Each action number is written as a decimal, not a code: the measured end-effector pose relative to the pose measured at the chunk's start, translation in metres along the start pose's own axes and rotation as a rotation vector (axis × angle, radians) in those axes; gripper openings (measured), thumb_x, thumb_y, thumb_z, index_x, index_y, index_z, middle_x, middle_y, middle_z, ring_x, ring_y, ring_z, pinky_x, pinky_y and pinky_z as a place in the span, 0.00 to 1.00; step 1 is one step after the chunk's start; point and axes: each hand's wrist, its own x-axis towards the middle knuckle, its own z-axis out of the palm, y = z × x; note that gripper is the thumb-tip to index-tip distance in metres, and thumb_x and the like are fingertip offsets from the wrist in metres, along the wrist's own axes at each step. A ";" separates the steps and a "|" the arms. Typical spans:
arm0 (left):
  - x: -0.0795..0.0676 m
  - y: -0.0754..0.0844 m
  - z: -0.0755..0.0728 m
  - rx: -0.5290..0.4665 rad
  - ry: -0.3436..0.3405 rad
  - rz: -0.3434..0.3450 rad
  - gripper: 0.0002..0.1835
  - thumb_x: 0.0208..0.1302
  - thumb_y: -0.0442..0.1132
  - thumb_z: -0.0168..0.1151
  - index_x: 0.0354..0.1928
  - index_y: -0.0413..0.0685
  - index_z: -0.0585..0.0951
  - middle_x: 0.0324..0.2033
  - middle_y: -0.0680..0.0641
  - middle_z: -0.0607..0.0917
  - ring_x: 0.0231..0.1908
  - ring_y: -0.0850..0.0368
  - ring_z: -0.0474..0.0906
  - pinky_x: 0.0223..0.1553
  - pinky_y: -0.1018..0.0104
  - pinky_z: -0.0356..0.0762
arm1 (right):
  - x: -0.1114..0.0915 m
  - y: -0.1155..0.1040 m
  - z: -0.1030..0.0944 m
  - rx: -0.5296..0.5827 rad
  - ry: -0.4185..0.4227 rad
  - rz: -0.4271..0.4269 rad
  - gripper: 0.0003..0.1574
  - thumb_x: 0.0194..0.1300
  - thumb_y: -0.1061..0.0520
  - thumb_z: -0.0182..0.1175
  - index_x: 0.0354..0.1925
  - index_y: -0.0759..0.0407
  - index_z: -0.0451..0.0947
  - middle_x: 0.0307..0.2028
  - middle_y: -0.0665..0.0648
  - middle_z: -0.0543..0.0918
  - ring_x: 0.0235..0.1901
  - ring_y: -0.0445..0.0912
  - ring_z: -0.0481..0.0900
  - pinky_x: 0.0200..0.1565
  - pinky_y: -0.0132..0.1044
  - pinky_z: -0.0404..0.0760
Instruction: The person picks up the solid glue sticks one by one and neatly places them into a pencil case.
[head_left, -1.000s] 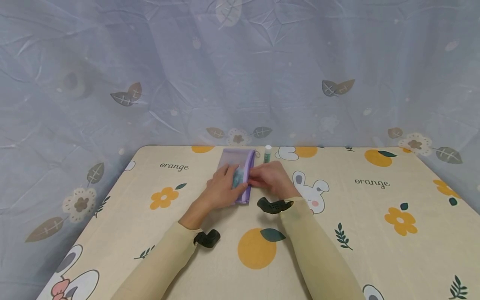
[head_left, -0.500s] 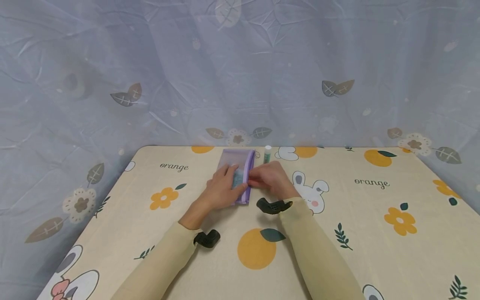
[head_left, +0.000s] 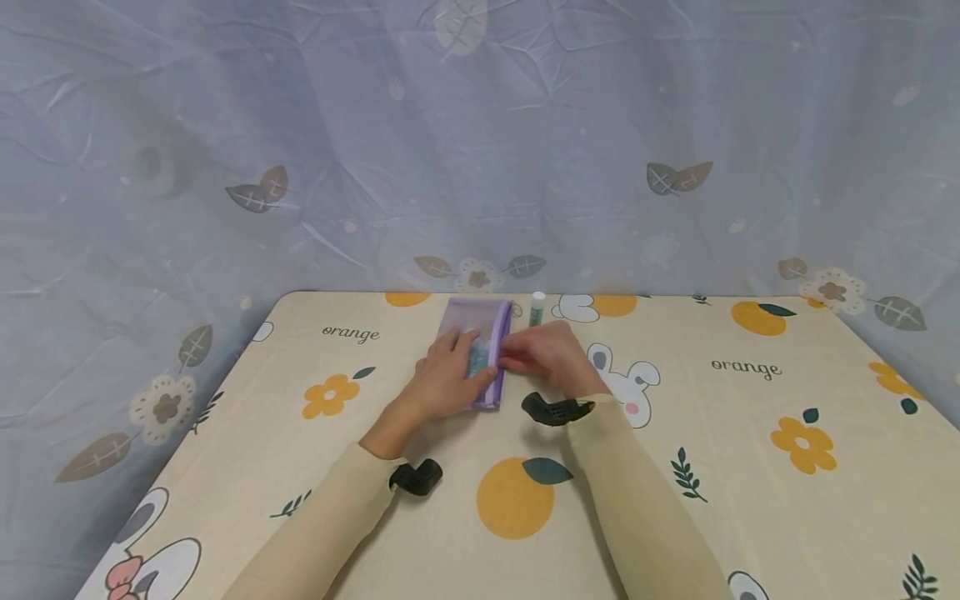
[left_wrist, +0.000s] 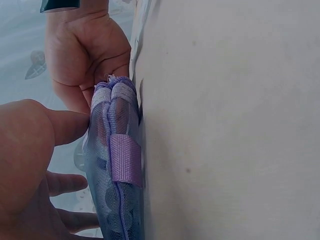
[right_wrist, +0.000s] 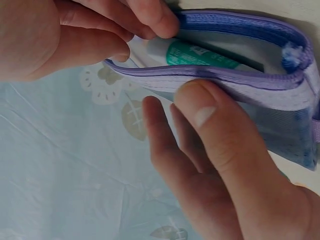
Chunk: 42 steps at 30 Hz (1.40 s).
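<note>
A purple mesh zip pouch (head_left: 497,321) lies on the table with its zipped mouth toward the right. My left hand (head_left: 450,375) rests on its top with fingers spread, its thumb (right_wrist: 200,107) against the zipper band. At the mouth, my right hand (head_left: 543,354) has curled fingers (right_wrist: 157,20) just inside the opening and its thumb at the zipper's end. The right wrist view shows the mouth apart and a green glue stick (right_wrist: 202,56) with pale ends inside. Through the mesh, bluish contents (head_left: 478,358) show under the left hand.
Another green tube with a white cap (head_left: 536,308) is on the table just beyond the right hand. The tablecloth (head_left: 675,533) has printed oranges and rabbits. A grey-blue patterned curtain (head_left: 480,150) hangs behind the far edge. Black wrist bands (head_left: 416,477) sit on both sleeves.
The right hand and wrist have shifted very slightly to the right. The left hand and the pouch stay almost where they were.
</note>
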 end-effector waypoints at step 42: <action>0.000 0.001 0.000 -0.003 -0.012 -0.007 0.39 0.77 0.55 0.59 0.82 0.46 0.63 0.82 0.30 0.56 0.82 0.29 0.54 0.75 0.25 0.56 | -0.015 -0.028 -0.013 0.112 0.021 -0.447 0.29 0.72 0.55 0.70 0.68 0.57 0.80 0.63 0.63 0.86 0.56 0.47 0.89 0.65 0.49 0.83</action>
